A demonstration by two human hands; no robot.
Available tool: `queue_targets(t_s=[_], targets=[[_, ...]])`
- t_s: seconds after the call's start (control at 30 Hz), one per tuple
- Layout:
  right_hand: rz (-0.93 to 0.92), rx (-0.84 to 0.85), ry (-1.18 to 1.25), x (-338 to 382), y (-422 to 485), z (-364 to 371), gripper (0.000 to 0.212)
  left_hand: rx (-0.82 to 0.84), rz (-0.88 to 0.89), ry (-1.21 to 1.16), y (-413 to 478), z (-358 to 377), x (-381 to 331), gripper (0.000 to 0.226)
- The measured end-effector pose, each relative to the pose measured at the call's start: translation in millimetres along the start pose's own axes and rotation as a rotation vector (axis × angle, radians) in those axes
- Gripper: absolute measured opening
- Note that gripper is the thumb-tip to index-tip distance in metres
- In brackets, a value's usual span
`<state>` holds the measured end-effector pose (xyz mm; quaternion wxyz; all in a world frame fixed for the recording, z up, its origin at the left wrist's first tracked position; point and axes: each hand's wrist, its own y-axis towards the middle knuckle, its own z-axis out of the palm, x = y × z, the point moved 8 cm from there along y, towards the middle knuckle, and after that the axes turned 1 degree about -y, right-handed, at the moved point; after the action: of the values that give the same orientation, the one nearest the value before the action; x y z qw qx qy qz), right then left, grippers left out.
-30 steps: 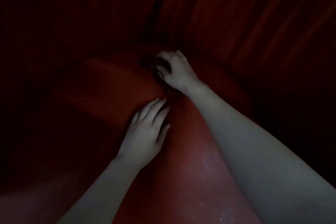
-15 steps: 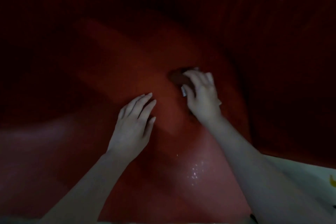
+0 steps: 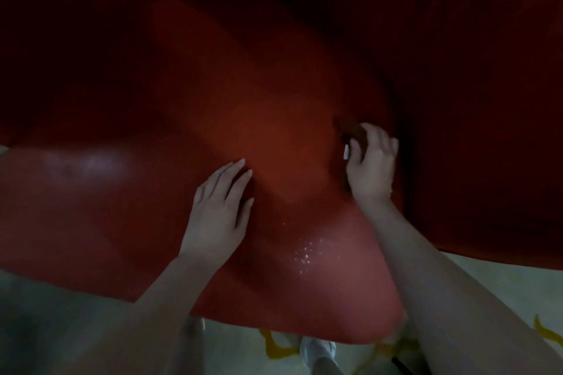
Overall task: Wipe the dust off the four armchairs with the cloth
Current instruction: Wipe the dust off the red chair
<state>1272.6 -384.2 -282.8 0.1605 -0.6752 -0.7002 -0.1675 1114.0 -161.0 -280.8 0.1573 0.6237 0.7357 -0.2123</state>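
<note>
With my right hand (image 3: 370,167) in a grip curled round the dark cloth (image 3: 353,131), pressed to the red armchair (image 3: 259,131) near its right edge, and my left hand (image 3: 219,210) resting flat, fingers straight, on the upholstery to its left, I judge the next wipe runs leftward.
</note>
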Motion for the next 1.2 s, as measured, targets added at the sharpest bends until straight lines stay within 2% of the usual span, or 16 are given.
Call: queue_targets(t_s=[0.07, 0.13, 0.27, 0.37, 0.5, 0.6, 0.67, 0.77, 0.83, 0.9, 1.03, 1.2], targets=[[-0.134, 0.035, 0.003, 30, -6, 9, 0.033, -0.009, -0.012, 0.009, -8, 2, 0, 0.045], [-0.327, 0.143, 0.001, 54, -31, 19, 0.033, -0.016, -0.022, 0.014, -13, 5, -1, 0.048], [-0.582, 0.356, -0.003, 52, -95, 13, 0.035, -0.060, -0.064, 0.014, -27, 5, -4, 0.043], [-0.568, 0.380, 0.023, 25, -96, -2, 0.039, -0.082, -0.077, 0.031, -37, 5, -6, 0.048], [-0.385, 0.268, 0.004, -5, -46, -8, 0.036, -0.110, -0.168, 0.016, -61, 7, -6, 0.049], [-0.308, 0.219, 0.013, 6, -17, -2, 0.031, -0.122, -0.220, 0.013, -75, 13, -9, 0.050], [-0.379, 0.248, 0.013, 33, -15, 11, 0.031, -0.130, -0.247, 0.012, -79, 19, -9, 0.050], [-0.668, 0.367, 0.012, 77, -48, 27, 0.035, -0.149, -0.281, -0.001, -82, 24, -11, 0.046], [-0.813, 0.448, 0.013, 83, -75, 28, 0.035, -0.161, -0.294, -0.007, -81, 23, -13, 0.045], [-0.861, 0.491, 0.035, 71, -88, 21, 0.033, -0.170, -0.299, 0.009, -80, 20, -14, 0.045], [-0.823, 0.479, -0.015, 20, -81, 3, 0.039, -0.191, -0.326, 0.011, -88, 19, -13, 0.046], [-0.454, 0.269, 0.034, -39, -48, -23, 0.031, -0.196, -0.358, 0.002, -123, 33, -15, 0.049]])
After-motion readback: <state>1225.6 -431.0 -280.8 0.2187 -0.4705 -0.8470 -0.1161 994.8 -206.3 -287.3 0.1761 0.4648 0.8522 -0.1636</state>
